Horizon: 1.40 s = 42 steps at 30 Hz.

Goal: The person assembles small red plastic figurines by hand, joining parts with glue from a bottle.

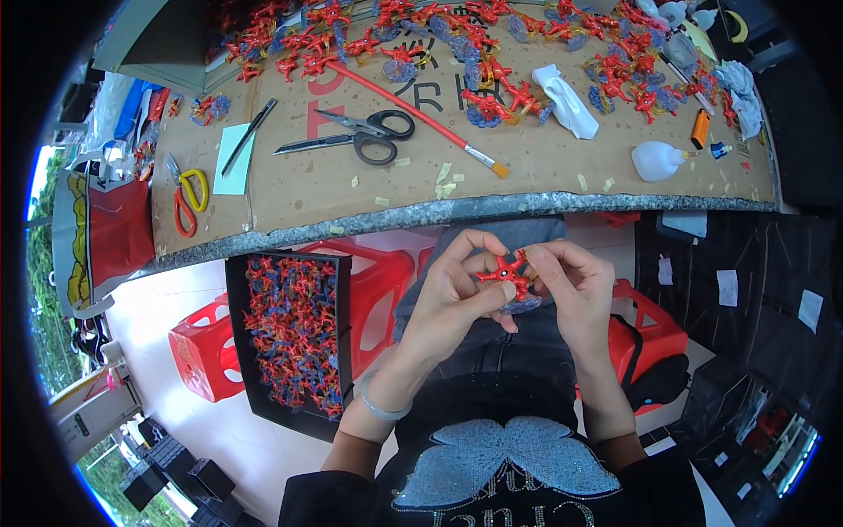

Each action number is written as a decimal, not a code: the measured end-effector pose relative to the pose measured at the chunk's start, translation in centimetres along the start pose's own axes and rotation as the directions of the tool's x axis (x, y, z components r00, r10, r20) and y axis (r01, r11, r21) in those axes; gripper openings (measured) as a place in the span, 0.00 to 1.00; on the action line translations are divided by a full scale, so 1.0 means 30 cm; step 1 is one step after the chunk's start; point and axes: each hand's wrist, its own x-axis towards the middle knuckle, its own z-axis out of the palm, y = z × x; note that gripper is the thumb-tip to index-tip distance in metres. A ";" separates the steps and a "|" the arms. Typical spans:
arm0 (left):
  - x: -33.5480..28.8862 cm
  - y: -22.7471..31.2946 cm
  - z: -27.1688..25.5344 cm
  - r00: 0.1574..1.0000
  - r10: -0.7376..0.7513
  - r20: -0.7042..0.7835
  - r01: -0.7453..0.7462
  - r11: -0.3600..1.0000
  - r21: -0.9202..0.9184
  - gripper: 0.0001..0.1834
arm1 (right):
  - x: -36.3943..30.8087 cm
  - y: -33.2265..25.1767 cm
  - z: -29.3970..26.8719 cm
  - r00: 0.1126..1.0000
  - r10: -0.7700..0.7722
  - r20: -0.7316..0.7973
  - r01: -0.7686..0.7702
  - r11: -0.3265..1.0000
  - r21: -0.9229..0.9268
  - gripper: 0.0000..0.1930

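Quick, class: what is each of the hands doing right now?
Left hand: shut on the red star-shaped piece.
Right hand: shut on the same piece.

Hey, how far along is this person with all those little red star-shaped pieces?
Looks done: many red pieces joined with blue ones lie spread along the far side of the cardboard-covered table. In hand: the left hand and right hand together hold one red star-shaped piece over the lap. Left: the black box beside the left knee looks full of red and blue pieces, so probably a lot remains.
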 end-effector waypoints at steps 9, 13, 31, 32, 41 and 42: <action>-0.004 0.008 -0.008 0.999 0.020 0.032 -0.021 1.000 0.022 0.14 | 0.012 0.017 -0.001 1.000 0.019 0.005 -0.019 1.000 0.021 0.09; -0.018 0.020 -0.035 0.997 0.075 -0.010 -0.075 0.997 -0.006 0.14 | 0.058 -0.026 0.008 0.995 -0.098 0.006 0.098 0.986 -0.134 0.08; -0.149 0.099 -0.201 0.922 0.294 -0.251 -0.325 0.941 -0.091 0.14 | 0.334 -0.119 0.284 0.824 -0.373 0.426 0.465 0.017 -0.885 0.09; -0.150 0.101 -0.204 0.928 0.281 -0.245 -0.312 0.945 -0.095 0.14 | 0.308 -0.150 0.277 0.834 -0.352 0.425 0.456 0.005 -0.890 0.09; -0.112 0.096 -0.170 0.962 0.237 -0.138 -0.250 0.964 -0.090 0.15 | 0.071 -0.207 0.172 0.879 -0.380 0.289 0.414 0.908 -0.064 0.07; -0.108 0.090 -0.164 0.965 0.232 -0.119 -0.243 0.966 -0.085 0.15 | 0.071 -0.175 0.151 0.856 -0.403 0.324 0.448 0.890 -0.078 0.11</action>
